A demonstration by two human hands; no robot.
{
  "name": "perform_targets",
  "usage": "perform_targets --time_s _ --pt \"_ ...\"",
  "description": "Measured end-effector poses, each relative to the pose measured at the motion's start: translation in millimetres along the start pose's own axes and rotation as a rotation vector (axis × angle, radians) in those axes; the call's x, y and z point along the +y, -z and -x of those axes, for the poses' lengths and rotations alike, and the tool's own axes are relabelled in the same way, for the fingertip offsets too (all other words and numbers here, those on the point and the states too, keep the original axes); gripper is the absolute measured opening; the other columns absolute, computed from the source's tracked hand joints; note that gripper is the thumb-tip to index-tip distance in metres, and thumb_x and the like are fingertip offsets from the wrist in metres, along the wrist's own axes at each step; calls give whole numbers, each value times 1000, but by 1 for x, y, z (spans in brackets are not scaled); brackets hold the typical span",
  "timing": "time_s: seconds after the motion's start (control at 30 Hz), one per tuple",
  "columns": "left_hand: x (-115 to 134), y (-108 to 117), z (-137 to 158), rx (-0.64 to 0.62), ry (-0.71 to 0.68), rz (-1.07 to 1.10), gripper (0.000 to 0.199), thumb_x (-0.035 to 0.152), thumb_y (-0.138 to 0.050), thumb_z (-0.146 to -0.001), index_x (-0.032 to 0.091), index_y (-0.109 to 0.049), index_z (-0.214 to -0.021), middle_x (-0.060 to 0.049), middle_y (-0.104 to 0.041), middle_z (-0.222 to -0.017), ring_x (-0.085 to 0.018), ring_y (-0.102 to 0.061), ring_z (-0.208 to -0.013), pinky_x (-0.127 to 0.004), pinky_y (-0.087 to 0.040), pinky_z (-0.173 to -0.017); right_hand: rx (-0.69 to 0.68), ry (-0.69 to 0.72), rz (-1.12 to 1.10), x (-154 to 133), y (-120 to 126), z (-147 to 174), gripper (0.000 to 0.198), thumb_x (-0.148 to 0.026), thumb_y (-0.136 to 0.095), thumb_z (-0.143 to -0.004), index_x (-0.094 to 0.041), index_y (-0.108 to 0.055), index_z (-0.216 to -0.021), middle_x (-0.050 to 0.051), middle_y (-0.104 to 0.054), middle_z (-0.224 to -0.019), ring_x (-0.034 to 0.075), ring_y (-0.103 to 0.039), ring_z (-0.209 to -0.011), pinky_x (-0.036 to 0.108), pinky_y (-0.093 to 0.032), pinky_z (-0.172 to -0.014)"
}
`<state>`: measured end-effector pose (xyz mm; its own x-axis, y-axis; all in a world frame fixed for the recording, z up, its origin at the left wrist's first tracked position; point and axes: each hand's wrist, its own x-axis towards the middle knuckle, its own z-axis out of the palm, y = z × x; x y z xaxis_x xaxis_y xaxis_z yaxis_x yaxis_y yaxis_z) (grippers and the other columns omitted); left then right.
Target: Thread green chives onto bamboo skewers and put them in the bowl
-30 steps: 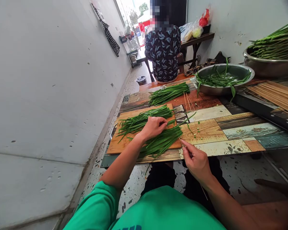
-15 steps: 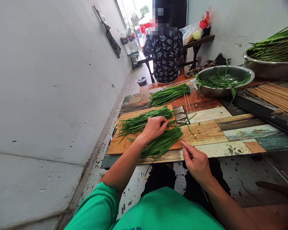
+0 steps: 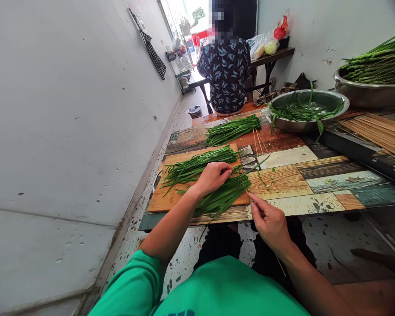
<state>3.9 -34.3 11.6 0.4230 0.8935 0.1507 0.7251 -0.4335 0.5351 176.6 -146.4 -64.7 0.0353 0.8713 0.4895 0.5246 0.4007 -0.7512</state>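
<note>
Green garlic chives (image 3: pixel 225 193) lie side by side at the near edge of the wooden cutting board (image 3: pixel 164 199), some over its edge. My right hand (image 3: pixel 270 223) is closed on a thin bamboo skewer (image 3: pixel 249 195) that runs among the chives' cut ends; its back end sticks out below the hand. My left hand (image 3: pixel 213 179) reaches over these chives, thumb and fingers pinched at a few stem ends near the skewer's far end. Beyond it on the board rests a second pile of chives (image 3: pixel 200 163). How far the skewer passes through the stems is partly hidden.
Another chive bundle (image 3: pixel 232 131) lies behind the board beside a few loose skewers (image 3: pixel 258 141). To the right are a steel bowl of trimmings (image 3: pixel 307 125), a knife (image 3: pixel 362 158), many skewers (image 3: pixel 382 131) and a larger steel basin (image 3: pixel 371 94). A person (image 3: pixel 224 77) sits ahead, back turned.
My left hand has shifted slightly to the right and down, its fingertips closer to the stem ends by the skewer. My right hand has hardly moved.
</note>
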Motion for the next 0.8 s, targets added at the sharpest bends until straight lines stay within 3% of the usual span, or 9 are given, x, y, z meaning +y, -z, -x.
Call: perform_targets --time_s 0.43,0.63,0.8 --pt "-5 -3 1 3 -99 31 20 20 -53 -85 15 -71 -92 -3 -73 -81 -13 -65 -74 -22 -47 -72 11 -19 7 -3 2 0 30 -20 -48 -87 -16 -69 -108 8 -74 -93 19 -71 -75 28 -58 -69" --pt "-9 2 3 -138 -237 47 21 21 -52 -86 17 -72 -93 -3 -73 -92 -13 -66 -83 -21 -47 -79 2 -9 0 -3 2 1 30 -20 -48 -87 -12 -68 -109 10 -73 -96 19 -71 -78 28 -58 -73" --pt "-14 9 -2 -10 -137 -194 22 24 -51 -88 20 -72 -96 -6 -71 -92 -17 -63 -88 -29 -43 -84 1 -25 1 -3 2 1 30 -20 -48 -87 -14 -68 -109 9 -73 -97 19 -71 -79 28 -58 -74"
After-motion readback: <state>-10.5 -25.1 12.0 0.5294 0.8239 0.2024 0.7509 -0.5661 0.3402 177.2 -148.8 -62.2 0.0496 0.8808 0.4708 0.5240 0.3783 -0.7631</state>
